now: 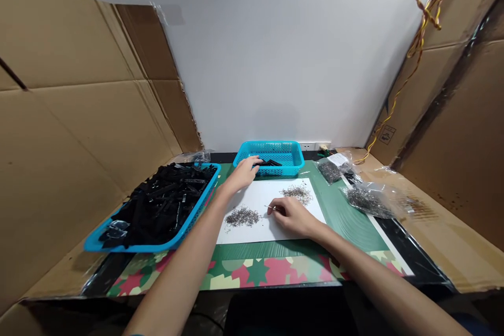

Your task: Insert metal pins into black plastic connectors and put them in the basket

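Observation:
My left hand (244, 172) reaches over the near left edge of a small blue basket (289, 170), its fingers close to black pieces (271, 163) inside; whether it holds one is hidden. Over a white sheet (255, 195), my right hand (289, 215) is closed in a pinch on a thin light-coloured tool (270, 207) whose tip points left. Left of that hand lies a pile of small metal parts (242, 216). Behind the hand, a second pile of small parts (297, 193) is spread on the sheet.
A large blue basket (189, 223) heaped with black pieces stands at the left. Two clear bags of small parts (331, 169) (366, 200) lie at the right. Cardboard walls (79, 73) flank the green mat (350, 220); yellow wires (394, 102) hang at the right.

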`<state>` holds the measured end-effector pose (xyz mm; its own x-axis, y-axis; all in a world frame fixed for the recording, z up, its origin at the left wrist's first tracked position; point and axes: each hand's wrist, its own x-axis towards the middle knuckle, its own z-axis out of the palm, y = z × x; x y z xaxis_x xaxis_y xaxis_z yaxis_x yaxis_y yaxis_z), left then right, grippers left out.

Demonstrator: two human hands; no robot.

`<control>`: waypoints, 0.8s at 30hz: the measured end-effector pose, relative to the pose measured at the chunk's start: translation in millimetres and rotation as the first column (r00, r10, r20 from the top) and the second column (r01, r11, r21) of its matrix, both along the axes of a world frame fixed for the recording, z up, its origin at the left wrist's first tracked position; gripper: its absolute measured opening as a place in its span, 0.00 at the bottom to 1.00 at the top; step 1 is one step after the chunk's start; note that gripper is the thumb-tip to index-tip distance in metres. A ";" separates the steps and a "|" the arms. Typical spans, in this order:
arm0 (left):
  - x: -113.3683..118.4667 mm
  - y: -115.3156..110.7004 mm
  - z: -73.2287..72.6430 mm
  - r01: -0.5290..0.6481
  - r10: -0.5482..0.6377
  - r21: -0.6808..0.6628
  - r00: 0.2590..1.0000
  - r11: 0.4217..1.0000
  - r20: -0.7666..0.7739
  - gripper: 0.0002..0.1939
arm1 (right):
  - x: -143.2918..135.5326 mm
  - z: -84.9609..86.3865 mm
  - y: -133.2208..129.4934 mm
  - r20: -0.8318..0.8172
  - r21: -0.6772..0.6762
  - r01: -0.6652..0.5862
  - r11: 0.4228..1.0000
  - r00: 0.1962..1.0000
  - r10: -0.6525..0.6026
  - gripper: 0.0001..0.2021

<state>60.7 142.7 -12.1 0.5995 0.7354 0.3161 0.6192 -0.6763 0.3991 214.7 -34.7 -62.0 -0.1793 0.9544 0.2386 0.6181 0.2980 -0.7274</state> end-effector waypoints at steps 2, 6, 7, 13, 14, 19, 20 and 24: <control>-13.2 -8.9 8.4 -0.027 0.028 0.016 0.999 0.999 -0.024 0.20 | -4.2 2.8 3.7 0.036 -0.023 -0.008 1.000 0.999 0.009 0.07; -57.2 -31.1 37.3 -0.116 0.122 0.080 0.990 0.990 -0.066 0.21 | -9.2 5.6 13.5 0.082 -0.071 0.008 0.997 0.997 -0.002 0.09; -71.0 -37.2 45.9 -0.148 0.156 0.100 0.985 0.984 -0.078 0.21 | -9.2 5.7 16.1 0.086 -0.087 0.006 0.996 0.996 0.002 0.08; -153.3 -68.7 83.5 -0.411 0.465 0.248 0.858 0.877 -0.219 0.18 | -4.4 7.6 21.8 0.073 -0.152 -0.020 0.988 0.997 0.031 0.03; -164.2 -72.2 84.6 -0.438 0.506 0.273 0.817 0.856 -0.275 0.17 | -4.1 8.2 20.7 0.072 -0.153 -0.016 0.988 0.997 0.027 0.03; -195.4 -84.5 75.3 -0.481 0.555 0.278 0.729 0.832 -0.400 0.17 | -6.1 8.7 13.8 0.079 -0.135 0.027 0.991 0.997 -0.016 0.07; -197.0 -86.2 73.7 -0.487 0.561 0.278 0.720 0.828 -0.408 0.17 | -6.4 8.2 13.1 0.081 -0.132 0.033 0.991 0.996 -0.022 0.06; -194.8 -90.2 74.4 -0.523 0.579 0.254 0.695 0.814 -0.427 0.18 | -5.0 7.0 13.4 0.077 -0.130 0.049 0.990 0.996 -0.040 0.05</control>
